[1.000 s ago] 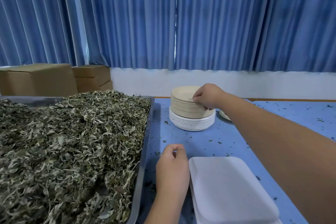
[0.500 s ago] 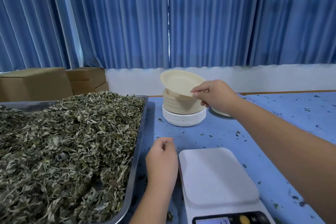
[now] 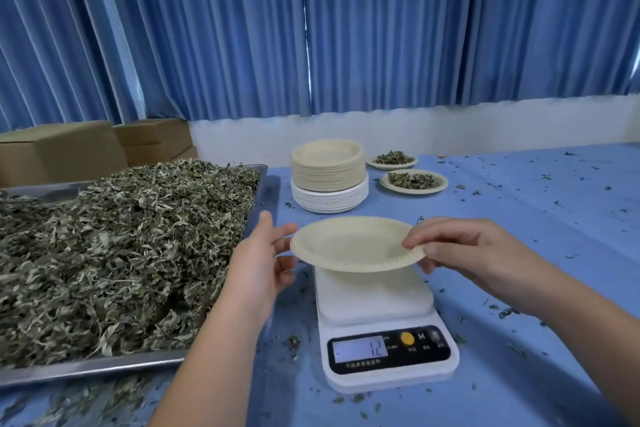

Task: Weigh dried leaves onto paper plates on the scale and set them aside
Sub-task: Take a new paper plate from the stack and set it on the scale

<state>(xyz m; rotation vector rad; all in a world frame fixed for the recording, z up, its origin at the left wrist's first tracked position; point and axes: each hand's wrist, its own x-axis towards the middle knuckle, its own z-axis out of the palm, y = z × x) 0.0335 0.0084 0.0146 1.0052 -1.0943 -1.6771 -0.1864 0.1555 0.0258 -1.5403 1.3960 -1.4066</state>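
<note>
An empty beige paper plate [image 3: 353, 243] hovers just above the far end of the white digital scale [image 3: 375, 305], whose display reads 12. My right hand [image 3: 460, 253] pinches the plate's right rim. My left hand [image 3: 266, 256] is at the plate's left rim with straight fingers touching it. A big metal tray [image 3: 104, 362] on the left holds a heap of dried leaves [image 3: 114, 246]. Behind the scale stands a stack of paper plates [image 3: 329, 173], beige ones on top of white ones.
Two plates with leaf portions [image 3: 414, 180] [image 3: 393, 159] sit at the back, right of the stack. Leaf bits litter the blue table [image 3: 536, 218]. Cardboard boxes [image 3: 62, 149] stand behind the tray, and blue curtains hang behind the table.
My right hand lifted a plate off the stack and brought it toward me over the scale. My left hand rose from beside the scale to the plate's left rim. The camera tilted down.
</note>
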